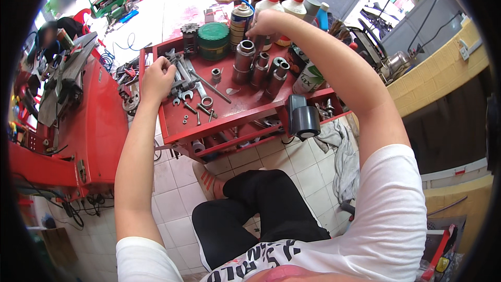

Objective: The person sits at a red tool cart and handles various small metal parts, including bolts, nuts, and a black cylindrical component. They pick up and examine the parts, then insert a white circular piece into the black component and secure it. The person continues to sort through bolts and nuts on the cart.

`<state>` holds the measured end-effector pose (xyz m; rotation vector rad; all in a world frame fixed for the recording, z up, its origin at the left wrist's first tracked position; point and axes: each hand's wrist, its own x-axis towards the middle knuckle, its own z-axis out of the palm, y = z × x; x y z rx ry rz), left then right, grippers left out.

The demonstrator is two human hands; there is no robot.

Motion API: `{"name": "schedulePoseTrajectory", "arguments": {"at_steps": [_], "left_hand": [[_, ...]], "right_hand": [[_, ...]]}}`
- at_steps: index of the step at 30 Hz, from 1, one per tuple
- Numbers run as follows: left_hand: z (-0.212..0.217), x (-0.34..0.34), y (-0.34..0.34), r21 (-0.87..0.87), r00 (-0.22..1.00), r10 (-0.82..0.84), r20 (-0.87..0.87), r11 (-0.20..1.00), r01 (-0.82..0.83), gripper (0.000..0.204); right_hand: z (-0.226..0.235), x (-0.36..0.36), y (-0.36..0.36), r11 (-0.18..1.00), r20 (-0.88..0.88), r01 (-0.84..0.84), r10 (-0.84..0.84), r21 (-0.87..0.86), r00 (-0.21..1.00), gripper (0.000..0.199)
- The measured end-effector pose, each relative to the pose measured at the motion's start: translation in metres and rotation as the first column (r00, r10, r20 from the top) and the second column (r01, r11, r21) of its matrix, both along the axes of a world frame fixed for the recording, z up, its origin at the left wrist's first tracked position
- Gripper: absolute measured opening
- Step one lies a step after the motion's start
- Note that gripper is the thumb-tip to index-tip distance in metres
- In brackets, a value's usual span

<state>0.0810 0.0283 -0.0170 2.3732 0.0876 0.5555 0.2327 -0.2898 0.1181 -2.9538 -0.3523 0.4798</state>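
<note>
Head view shows left hand (158, 79) half-curled by silvery wrenches (198, 82), right hand (266, 22) by dark cylindrical sockets (243, 63), grips unclear

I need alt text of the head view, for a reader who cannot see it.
A person's left hand is by wrenches on a red cart; the right hand is beside a spray can, behind large sockets.

Hands (158, 77) (265, 23) reach over a red cart (224, 125) bearing wrenches (199, 86) and sockets (243, 65).
</note>
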Motion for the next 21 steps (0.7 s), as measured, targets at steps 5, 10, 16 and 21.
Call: {"name": "schedulePoseTrajectory", "arguments": {"at_steps": [5,10,16,21], "left_hand": [[-0.002,0.001,0.001,-0.043,1.000,-0.007,0.002,0.999,0.007,0.024],[0.000,-0.002,0.002,-0.017,1.000,-0.015,0.013,1.000,0.015,0.024],[-0.002,0.000,0.002,-0.004,1.000,-0.007,0.028,1.000,0.007,0.025],[0.000,0.002,-0.001,-0.011,1.000,-0.015,0.017,1.000,0.015,0.025]], "right_hand": [[0.029,-0.036,0.014,0.934,0.436,-0.265,0.347,-0.240,0.830,0.076],[0.003,-0.071,0.037,0.821,0.084,-0.477,0.524,-0.313,0.847,0.076],[0.001,-0.065,0.031,0.881,0.017,-0.456,0.462,-0.127,0.887,0.065],[-0.009,-0.022,0.039,0.869,0.137,-0.462,0.487,-0.178,0.863,0.065]]}}
